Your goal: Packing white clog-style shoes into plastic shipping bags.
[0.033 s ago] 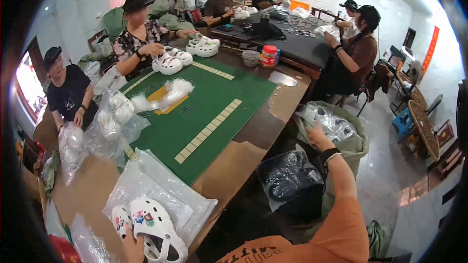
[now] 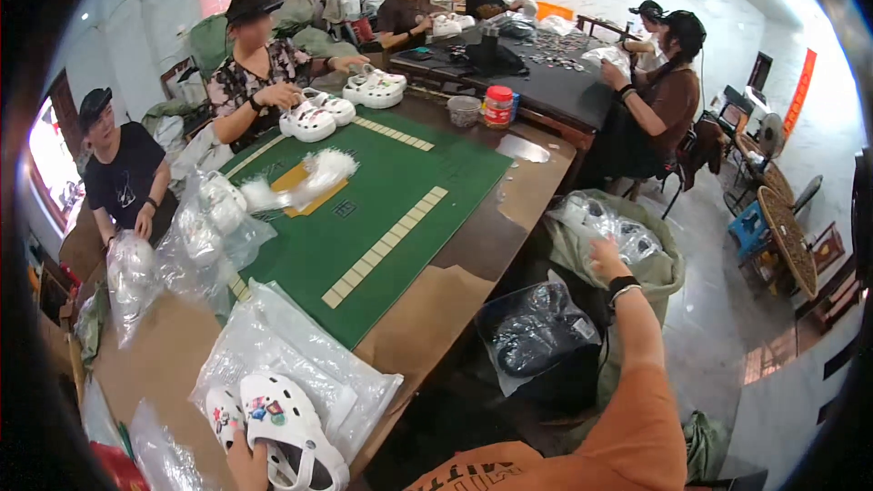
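At the near left of the table, my left hand (image 2: pixel 244 465) is closed around a pair of white clogs (image 2: pixel 293 418) with colourful charms on their tops. The clogs lie over the edge of clear plastic bags (image 2: pixel 300 345). Out to the right, my right hand (image 2: pixel 607 262) is over an olive sack (image 2: pixel 668 277), close against plastic-wrapped white clogs (image 2: pixel 634 241) inside it. Its fingers look loosely stretched, partly hidden by the hand itself; whether they touch the plastic I cannot tell. A plastic-wrapped dark pair of shoes (image 2: pixel 536 332) lies between the table and the sack.
A green mat (image 2: pixel 409 218) with rows of pale tiles (image 2: pixel 386 245) covers much of the table. Bagged white clogs (image 2: pixel 205 223) stand at its left. Across it, a person (image 2: pixel 250 82) handles white clogs (image 2: pixel 314 118). A red-lidded jar (image 2: pixel 497 107) stands at the far edge.
My right hand has moved a little right over the sack and nearer the wrapped clogs. My left hand still holds the white clogs. The whole view has shifted slightly.
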The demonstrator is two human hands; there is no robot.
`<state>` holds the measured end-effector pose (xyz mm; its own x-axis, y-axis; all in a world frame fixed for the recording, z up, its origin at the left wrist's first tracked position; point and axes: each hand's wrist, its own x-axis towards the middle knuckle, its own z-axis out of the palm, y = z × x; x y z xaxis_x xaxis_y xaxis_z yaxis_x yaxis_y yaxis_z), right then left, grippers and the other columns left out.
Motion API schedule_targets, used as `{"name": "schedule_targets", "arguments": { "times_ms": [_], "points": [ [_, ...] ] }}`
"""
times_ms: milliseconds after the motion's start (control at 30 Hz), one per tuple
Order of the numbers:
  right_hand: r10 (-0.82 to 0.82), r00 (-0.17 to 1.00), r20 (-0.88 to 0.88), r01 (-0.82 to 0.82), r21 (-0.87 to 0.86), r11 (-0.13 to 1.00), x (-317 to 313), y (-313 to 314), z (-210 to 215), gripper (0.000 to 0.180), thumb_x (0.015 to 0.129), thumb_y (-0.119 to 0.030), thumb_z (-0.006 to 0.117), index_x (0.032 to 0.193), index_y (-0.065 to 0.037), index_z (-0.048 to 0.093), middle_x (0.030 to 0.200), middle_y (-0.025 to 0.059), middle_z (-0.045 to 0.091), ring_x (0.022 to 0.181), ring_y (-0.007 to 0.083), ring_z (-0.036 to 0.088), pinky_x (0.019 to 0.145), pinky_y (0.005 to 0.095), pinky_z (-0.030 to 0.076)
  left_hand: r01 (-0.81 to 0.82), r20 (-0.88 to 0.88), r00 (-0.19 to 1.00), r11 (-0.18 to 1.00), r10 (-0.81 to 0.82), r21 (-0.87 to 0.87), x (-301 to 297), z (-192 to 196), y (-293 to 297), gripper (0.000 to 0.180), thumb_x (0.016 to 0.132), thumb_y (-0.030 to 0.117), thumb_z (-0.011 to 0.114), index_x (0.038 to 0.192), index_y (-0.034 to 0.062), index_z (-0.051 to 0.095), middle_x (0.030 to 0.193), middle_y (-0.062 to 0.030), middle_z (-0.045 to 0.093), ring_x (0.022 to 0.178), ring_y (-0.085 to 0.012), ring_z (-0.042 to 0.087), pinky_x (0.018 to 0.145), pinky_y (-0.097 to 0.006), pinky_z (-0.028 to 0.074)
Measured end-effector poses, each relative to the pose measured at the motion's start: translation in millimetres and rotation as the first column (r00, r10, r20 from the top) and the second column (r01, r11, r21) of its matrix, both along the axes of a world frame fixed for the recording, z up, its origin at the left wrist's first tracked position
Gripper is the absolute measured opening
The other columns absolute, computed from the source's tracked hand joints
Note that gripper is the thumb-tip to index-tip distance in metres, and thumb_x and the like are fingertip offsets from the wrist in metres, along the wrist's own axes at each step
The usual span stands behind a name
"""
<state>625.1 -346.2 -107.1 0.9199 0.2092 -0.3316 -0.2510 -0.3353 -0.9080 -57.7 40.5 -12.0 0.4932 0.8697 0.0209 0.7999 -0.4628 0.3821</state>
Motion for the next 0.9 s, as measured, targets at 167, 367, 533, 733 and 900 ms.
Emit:
{"name": "schedule_targets", "arguments": {
  "times_ms": [167,367,533,733,900],
  "points": [
    [-0.542,0.840,-0.029,0.541,0.112,0.833,87,-116,-6,0.052,0.079,-0.021,0.054,0.127,-0.015,0.035,0.091,0.0065,0.054,0.071,0.0231,0.050,0.058,0.0424,0.043,0.168,-0.113,0.977,0.977,-0.183,-0.131,-9,-20,19,0.058,0.086,0.029,0.048,0.133,-0.0006,0.029,0.077,-0.0301,0.057,0.069,-0.0437,0.054,0.060,-0.048,0.039],
    [0.003,1.000,0.003,-0.004,0.230,0.973,45,79,178,0.080,0.084,-0.013,0.050,0.142,-0.027,-0.005,0.082,0.0057,0.062,0.059,0.0123,0.053,0.056,0.0343,0.046,0.137,-0.143,0.975,0.965,-0.171,-0.223,-19,-3,14,0.060,0.087,0.027,0.049,0.135,-0.0013,0.026,0.078,-0.0307,0.057,0.072,-0.0450,0.055,0.061,-0.048,0.040],
    [-0.145,0.984,0.101,0.117,0.248,0.962,43,133,234,0.060,0.084,-0.020,0.055,0.133,-0.017,0.021,0.081,0.0068,0.061,0.055,0.0099,0.048,0.052,0.0313,0.044,0.219,-0.073,0.968,0.953,-0.238,-0.207,-11,-10,20,0.066,0.085,0.028,0.051,0.136,-0.0013,0.020,0.078,-0.0302,0.058,0.072,-0.0455,0.055,0.062,-0.047,0.041],
    [0.592,0.768,0.245,-0.640,0.245,0.729,-21,236,271,0.083,0.085,-0.020,0.057,0.140,-0.012,-0.005,0.082,0.0093,0.061,0.058,0.0121,0.052,0.050,0.0258,0.043,0.092,-0.097,0.987,0.935,-0.132,-0.342,4,15,6,0.069,0.083,0.030,0.053,0.137,0.0008,0.022,0.077,-0.0249,0.061,0.072,-0.0391,0.059,0.062,-0.044,0.043],
    [0.620,0.744,0.250,-0.660,0.129,0.740,-64,266,283,0.090,0.086,-0.021,0.056,0.139,-0.018,-0.016,0.079,0.0076,0.060,0.057,0.0120,0.055,0.048,0.0280,0.045,0.125,-0.082,0.982,0.913,-0.170,-0.389,16,31,2,0.067,0.082,0.026,0.054,0.136,-0.0014,0.023,0.084,-0.0256,0.061,0.077,-0.0393,0.059,0.066,-0.042,0.045]
  ]
}}
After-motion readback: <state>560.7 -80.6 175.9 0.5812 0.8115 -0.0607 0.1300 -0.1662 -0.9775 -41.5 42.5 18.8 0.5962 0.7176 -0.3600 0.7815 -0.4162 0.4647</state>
